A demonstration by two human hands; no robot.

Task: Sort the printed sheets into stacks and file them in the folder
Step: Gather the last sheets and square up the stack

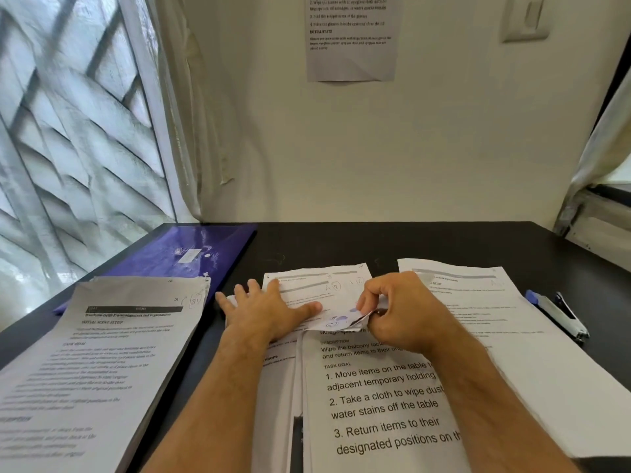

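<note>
now | left hand (269,308) flat, pressing middle sheets (382,397) | right hand (399,308) pinching folded sheet corner (341,320)

A black table (444,240) fills the near scene. A blue-and-white stapler (558,315) lies at its right. On the far wall (426,131) hang a printed notice (351,39) and a light switch (526,17). A window (68,131) stands left, a pale curtain (184,97) beside it.
</note>
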